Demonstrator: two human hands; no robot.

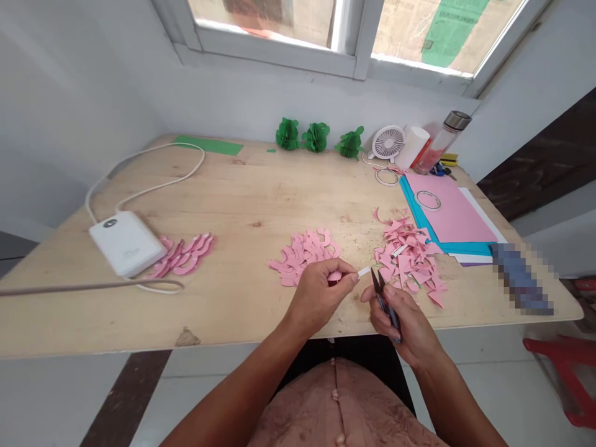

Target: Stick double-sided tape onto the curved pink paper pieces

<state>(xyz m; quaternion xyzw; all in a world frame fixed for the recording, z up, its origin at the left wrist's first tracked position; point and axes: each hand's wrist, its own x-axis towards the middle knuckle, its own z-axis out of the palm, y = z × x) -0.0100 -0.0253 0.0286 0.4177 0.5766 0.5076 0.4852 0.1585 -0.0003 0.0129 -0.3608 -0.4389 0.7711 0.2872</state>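
My left hand [321, 293] pinches a small white strip [364, 272] between thumb and index finger; whether it is paper or tape I cannot tell. A bit of pink also shows by its curled fingers. My right hand [401, 316] is wrapped round a pair of dark scissors [382, 295]. Their blades point up and stand slightly apart, close to the strip's free end. Just beyond my left hand lies a pile of curved pink paper pieces [305, 251]. Beyond my right hand is a heap of pink paper scraps [407, 254].
A white power bank [128, 243] with a cable lies left, beside layered pink pieces [190, 254]. Green paper ornaments [315, 136], a small fan [388, 143] and a bottle [440, 143] stand along the back. Right, a tape roll [428, 200] rests on pink sheets [465, 214].
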